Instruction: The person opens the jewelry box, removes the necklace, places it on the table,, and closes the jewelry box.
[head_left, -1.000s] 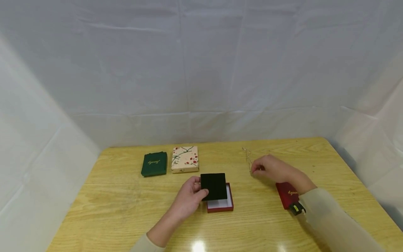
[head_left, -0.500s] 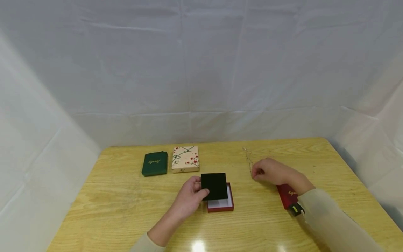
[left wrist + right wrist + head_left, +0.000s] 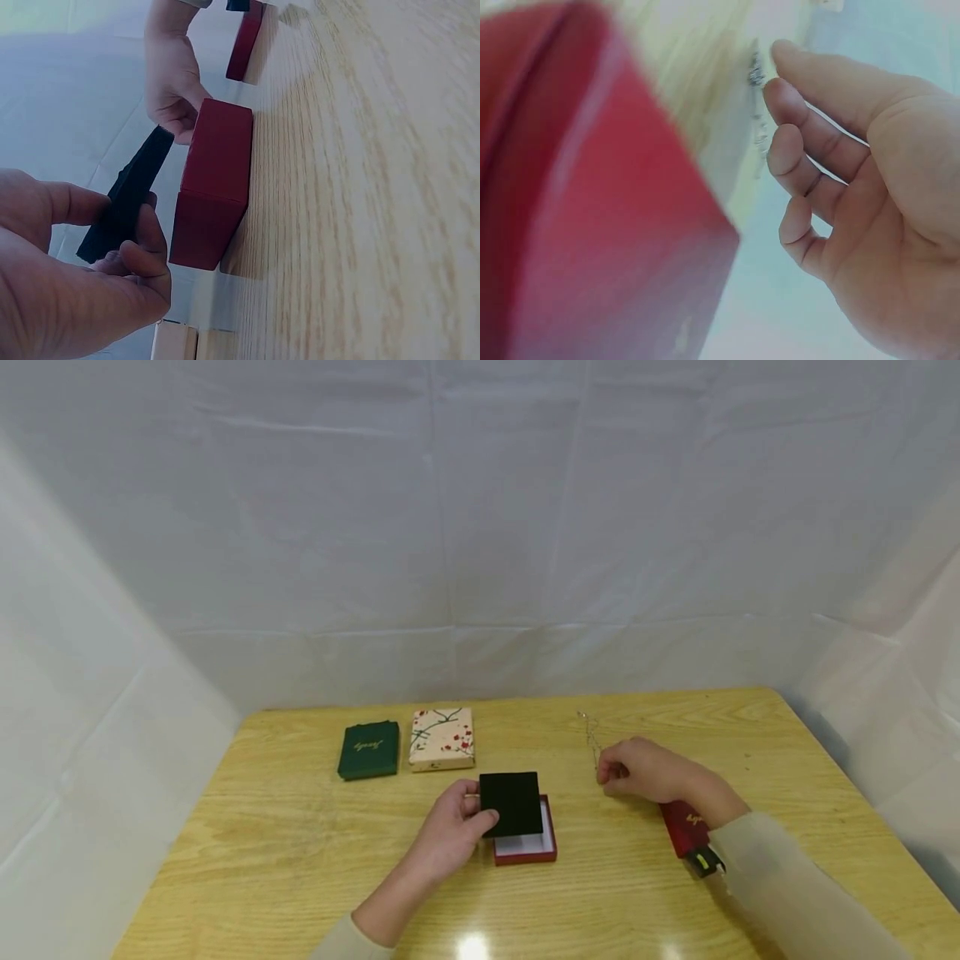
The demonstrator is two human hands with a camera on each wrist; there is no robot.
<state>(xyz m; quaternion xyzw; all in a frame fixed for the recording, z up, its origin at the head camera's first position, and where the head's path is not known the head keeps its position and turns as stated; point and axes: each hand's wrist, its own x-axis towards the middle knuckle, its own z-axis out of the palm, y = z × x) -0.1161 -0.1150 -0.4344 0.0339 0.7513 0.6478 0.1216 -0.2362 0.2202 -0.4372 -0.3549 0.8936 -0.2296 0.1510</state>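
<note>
My left hand [image 3: 448, 828] grips a square black insert pad [image 3: 510, 803] between thumb and fingers, tilted over the open red box base [image 3: 525, 860]. The base's white inside shows below the pad's lower edge. In the left wrist view, the black pad [image 3: 127, 199] stands apart from the red base [image 3: 214, 172]. A thin silver chain [image 3: 588, 731] lies on the table at the right. My right hand [image 3: 648, 770] has its fingertips right at the chain's near end, thumb and index close together. The right wrist view shows the blurred chain [image 3: 756, 75] beside those fingertips; I cannot tell whether they pinch it.
A red lid [image 3: 684, 828] with gold lettering lies beneath my right wrist. At the back left sit a green box [image 3: 368, 750] with gold lettering and a cream floral box [image 3: 442, 740]. White cloth [image 3: 495, 568] hangs behind the wooden table [image 3: 285, 860].
My right hand has shifted slightly toward me, and its fingertips stay by the chain's near end. The left hand and black pad have hardly moved.
</note>
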